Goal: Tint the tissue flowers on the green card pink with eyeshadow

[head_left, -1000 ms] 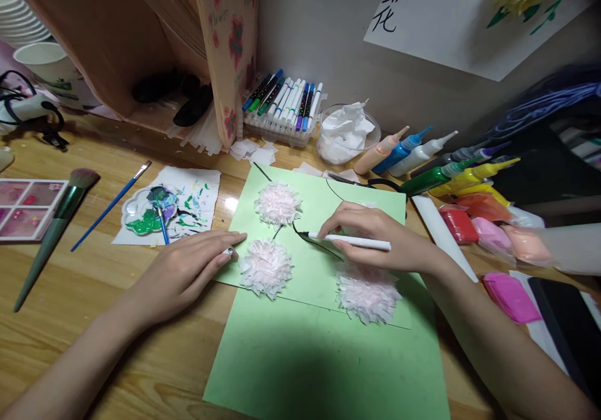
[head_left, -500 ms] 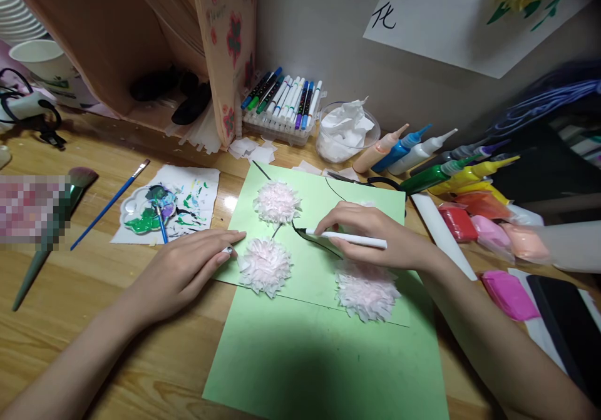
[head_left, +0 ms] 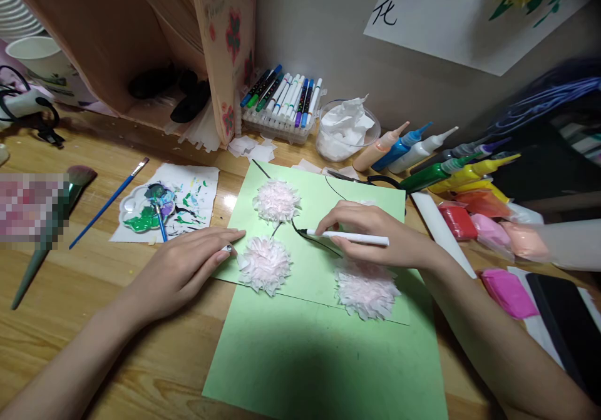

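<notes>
My right hand (head_left: 364,229) grips a white marker (head_left: 361,239), its black tip touching a curved black line on the light green paper (head_left: 310,270). My left hand (head_left: 200,260) lies flat with fingers stretched over the paper's left edge. Pale pink ruffled paper flowers sit on this sheet: one at the upper left (head_left: 277,201), one at the lower left (head_left: 265,265) beside my left fingertips, and one at the lower right (head_left: 367,287) below my right hand. Part of another pale patch is mostly hidden behind my right hand. A second green sheet (head_left: 323,363) lies underneath, nearer me.
Left of the paper lie a paint palette (head_left: 134,210) on a stained tissue and a blue brush (head_left: 110,202). Behind stand a box of markers (head_left: 282,104), a tub of tissue (head_left: 347,132) and paint bottles (head_left: 382,148). Scissors (head_left: 380,182) touch the sheet's far edge; clay packs (head_left: 457,223) lie right.
The marker tip has crept very slightly along the curved black line. My left hand stays in place on the paper, and the view has shifted a little.
</notes>
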Demonstrator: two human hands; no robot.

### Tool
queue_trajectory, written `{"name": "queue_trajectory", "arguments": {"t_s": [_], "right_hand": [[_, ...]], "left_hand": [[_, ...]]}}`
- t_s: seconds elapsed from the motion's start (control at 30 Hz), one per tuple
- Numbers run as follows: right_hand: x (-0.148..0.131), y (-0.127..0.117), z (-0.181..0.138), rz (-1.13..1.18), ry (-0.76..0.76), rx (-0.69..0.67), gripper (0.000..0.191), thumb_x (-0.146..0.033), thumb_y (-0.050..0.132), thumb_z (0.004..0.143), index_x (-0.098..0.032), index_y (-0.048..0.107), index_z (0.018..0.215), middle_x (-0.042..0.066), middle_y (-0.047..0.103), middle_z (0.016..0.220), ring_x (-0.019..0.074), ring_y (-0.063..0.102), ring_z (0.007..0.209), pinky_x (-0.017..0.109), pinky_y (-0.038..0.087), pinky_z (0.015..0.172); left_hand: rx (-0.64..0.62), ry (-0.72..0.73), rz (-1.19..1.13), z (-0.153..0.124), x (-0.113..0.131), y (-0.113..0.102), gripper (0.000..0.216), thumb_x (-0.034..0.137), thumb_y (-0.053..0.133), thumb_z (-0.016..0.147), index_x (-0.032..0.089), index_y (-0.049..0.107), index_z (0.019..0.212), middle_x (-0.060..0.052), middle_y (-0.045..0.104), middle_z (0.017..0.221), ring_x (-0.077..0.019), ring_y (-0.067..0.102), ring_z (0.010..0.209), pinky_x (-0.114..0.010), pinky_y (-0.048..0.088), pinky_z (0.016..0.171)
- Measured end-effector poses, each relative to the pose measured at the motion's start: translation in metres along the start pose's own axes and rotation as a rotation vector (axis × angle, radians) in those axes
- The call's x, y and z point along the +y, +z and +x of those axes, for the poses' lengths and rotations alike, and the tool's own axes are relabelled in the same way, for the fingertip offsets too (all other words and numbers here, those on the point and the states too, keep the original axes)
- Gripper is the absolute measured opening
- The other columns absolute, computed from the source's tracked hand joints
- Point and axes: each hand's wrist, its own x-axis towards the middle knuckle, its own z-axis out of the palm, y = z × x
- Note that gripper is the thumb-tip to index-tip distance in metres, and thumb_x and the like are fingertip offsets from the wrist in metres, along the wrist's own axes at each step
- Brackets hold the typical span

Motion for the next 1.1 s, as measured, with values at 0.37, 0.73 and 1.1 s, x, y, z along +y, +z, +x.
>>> {"name": "queue_trajectory", "arguments": {"t_s": [0.37, 0.73, 1.1], "right_hand": [[-0.0008, 0.0016, 0.0011, 0.022, 0.005, 0.003, 0.021, -0.019, 0.049, 0.088, -0.022, 0.06, 0.106, 0.005, 0.066, 0.096, 0.0171, 0.057, 0.088, 0.031, 0.044, 0.079], [0.0017, 0.0043, 0.0019, 0.013, 0.026, 0.045, 0.023, -0.022, 0.049, 0.09, -0.023, 0.06, 0.109, 0.005, 0.065, 0.101, 0.0183, 0.056, 0.091, 0.031, 0.045, 0.078], [0.0032, 0.0093, 0.0051, -0.021, 0.031, 0.08, 0.023, -0.024, 0.046, 0.092, -0.021, 0.058, 0.112, 0.007, 0.065, 0.104, 0.0186, 0.057, 0.095, 0.031, 0.044, 0.082]], "left_hand": [[0.006, 0.014, -0.01, 0.0005, 0.0001, -0.0001, 0.031, 0.028, 0.041, 0.093, 0.022, 0.061, 0.115, -0.002, 0.062, 0.125, -0.0194, 0.056, 0.116, -0.036, 0.045, 0.1], [0.004, 0.029, 0.005, -0.0005, -0.0005, 0.0003, 0.031, 0.027, 0.04, 0.093, 0.021, 0.059, 0.117, -0.002, 0.061, 0.126, -0.0186, 0.055, 0.117, -0.035, 0.044, 0.101], [0.007, 0.033, 0.011, 0.0005, 0.0005, -0.0001, 0.03, 0.027, 0.041, 0.093, 0.02, 0.059, 0.116, -0.003, 0.062, 0.125, -0.0176, 0.056, 0.116, -0.032, 0.043, 0.101]]}}
